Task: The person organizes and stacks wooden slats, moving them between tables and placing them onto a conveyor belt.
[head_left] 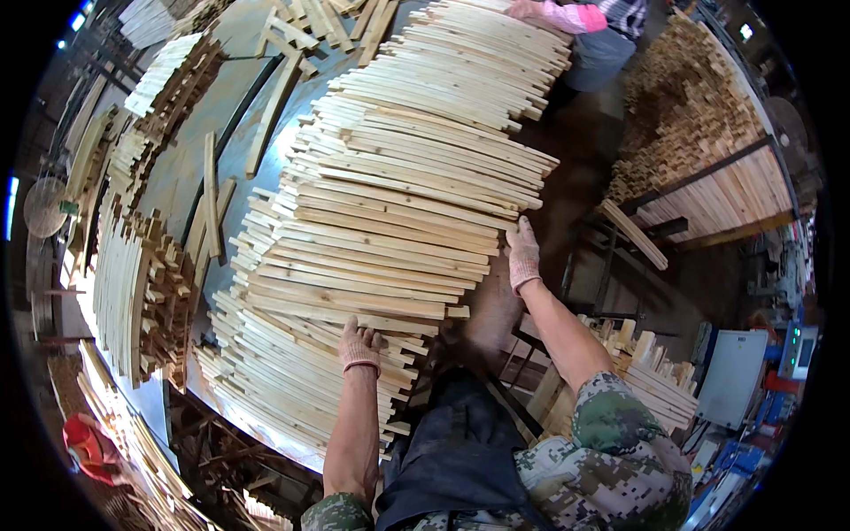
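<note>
A long layer of pale wooden strips (381,212) lies side by side across a metal-topped table (257,115). My left hand (360,347), in a knitted glove, rests on the strips near the close end of the layer. Its fingers are slightly bent and apart. My right hand (523,257), gloved too, is at the right-hand ends of the strips. Its fingers reach forward against those ends, and it grips nothing that I can see. Under my left hand the nearer strips lie at a slant to the others.
A co-worker in a pink sleeve (580,18) has a hand on the far strips. Stacked strips (133,292) stand along the left, and loose pieces (274,115) lie on the table. At right are a large wood pile (682,115), a bundle (651,372) and a grey cabinet (733,376).
</note>
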Motion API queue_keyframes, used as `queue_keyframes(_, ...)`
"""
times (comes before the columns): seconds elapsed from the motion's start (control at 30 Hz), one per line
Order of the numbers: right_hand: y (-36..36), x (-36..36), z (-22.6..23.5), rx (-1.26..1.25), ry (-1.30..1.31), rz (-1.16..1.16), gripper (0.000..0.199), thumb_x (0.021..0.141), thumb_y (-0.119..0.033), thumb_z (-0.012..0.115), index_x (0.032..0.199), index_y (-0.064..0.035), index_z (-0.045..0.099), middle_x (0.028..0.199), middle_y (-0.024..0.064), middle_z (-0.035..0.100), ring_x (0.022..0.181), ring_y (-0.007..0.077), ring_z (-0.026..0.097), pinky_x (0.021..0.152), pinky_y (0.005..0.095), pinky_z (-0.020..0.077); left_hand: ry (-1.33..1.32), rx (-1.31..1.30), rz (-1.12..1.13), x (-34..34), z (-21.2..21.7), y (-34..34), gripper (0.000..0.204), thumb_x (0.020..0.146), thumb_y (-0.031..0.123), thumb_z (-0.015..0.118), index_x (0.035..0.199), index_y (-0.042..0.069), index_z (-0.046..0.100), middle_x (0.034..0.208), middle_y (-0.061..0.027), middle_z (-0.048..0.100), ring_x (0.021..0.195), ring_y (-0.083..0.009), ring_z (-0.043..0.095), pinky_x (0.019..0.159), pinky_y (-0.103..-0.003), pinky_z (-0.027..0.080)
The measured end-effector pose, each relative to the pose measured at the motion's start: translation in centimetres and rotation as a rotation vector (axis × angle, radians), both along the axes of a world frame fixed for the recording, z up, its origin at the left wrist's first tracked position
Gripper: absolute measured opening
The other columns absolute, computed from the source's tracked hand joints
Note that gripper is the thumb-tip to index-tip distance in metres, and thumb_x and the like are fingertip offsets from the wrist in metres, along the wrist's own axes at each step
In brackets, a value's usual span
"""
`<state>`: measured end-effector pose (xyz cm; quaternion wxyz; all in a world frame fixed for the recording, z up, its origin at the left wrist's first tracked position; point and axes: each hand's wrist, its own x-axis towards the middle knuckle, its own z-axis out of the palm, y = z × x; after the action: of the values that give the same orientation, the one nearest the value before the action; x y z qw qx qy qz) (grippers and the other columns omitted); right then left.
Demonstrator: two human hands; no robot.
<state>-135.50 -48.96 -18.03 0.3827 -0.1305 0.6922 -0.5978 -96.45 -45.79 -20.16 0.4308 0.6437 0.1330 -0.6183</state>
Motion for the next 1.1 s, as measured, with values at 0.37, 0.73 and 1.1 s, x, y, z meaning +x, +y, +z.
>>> queue_keyframes(0.37,-1.4,-1.5,-2.5,-0.033,0.137,-0.014,0.060,0.101,-0.020,0.063,0.152,0.0085,0.047,0.148,0.0190,0.058,0.128,0.0220,0.058,0.109,0.0325,0.0445,-0.421,-0.104,-0.377,-4.7,2.9,-3.8,0.047,0.093,0.042,0.076,0.107,-0.001,0.060,0.089,-0.0143,0.069,0.073,-0.0243,0.068,0.065,-0.040,0.059)
queue_keyframes(0.73,3.3,-0.1,-2.3,0.109,-0.043,0.052,0.024,0.102,-0.026,0.070,0.118,-0.0078,0.068,0.105,-0.0019,0.068,0.088,0.0098,0.065,0.072,0.0276,0.0541,-0.825,-0.018,-0.764,-6.3,9.2,-7.4,0.080,0.082,0.053,0.079,0.125,-0.012,0.058,0.102,-0.0310,0.072,0.094,-0.0395,0.070,0.087,-0.049,0.055)
queue_keyframes(1.1,2.7,-1.5,-6.8,0.198,0.296,0.284,0.069,0.098,-0.030,0.074,0.153,0.0039,0.049,0.149,0.0182,0.058,0.134,0.0282,0.057,0.115,0.0350,0.0433,-1.023,-0.012,-0.988,-5.6,7.5,-6.5,0.092,0.085,0.056,0.078,0.143,-0.008,0.049,0.119,-0.0384,0.069,0.113,-0.0512,0.068,0.098,-0.052,0.053)
